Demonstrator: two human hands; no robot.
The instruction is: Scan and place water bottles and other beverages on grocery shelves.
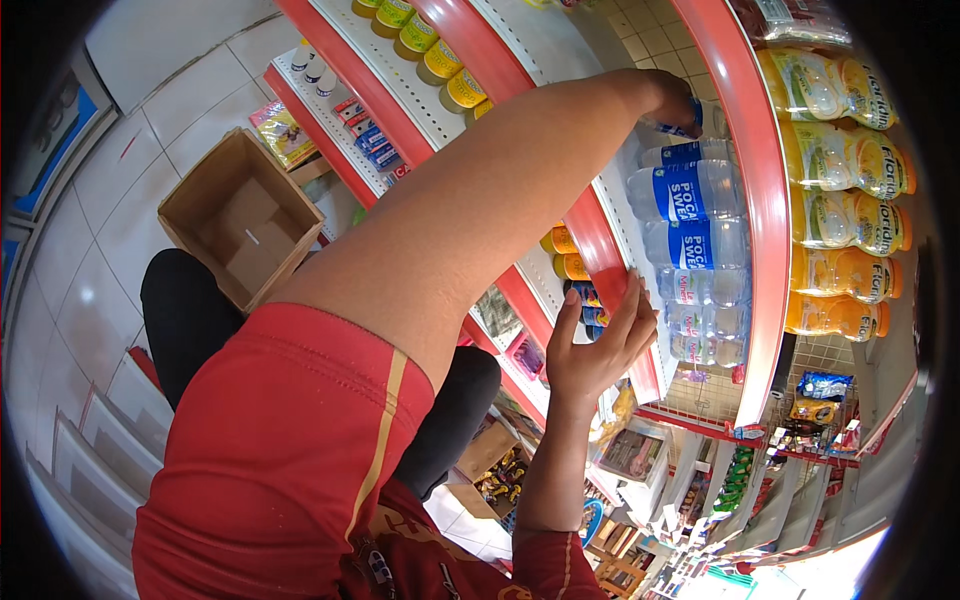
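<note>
My left hand (671, 101) reaches over the upper shelf at the top right. It is closed around a blue-labelled plastic bottle (684, 124), mostly hidden by the fingers. Beside it stands a row of Pocari Sweat bottles (679, 191), then Le Minerale water bottles (690, 296). My right hand (604, 337) holds nothing; its fingers are spread, with the fingertips at the red front rail (611, 262) of that same shelf. An open cardboard box (244, 210) stands on the tiled floor near my knee, its visible inside bare.
Floridina juice bottles (840, 217) stand on the shelf above. Lower shelves hold yellow-labelled bottles (442, 60), orange-labelled bottles (566, 251) and small boxes (371, 139). Another cardboard box (487, 472) with packets is on the floor behind. Snack racks (735, 480) stand further off.
</note>
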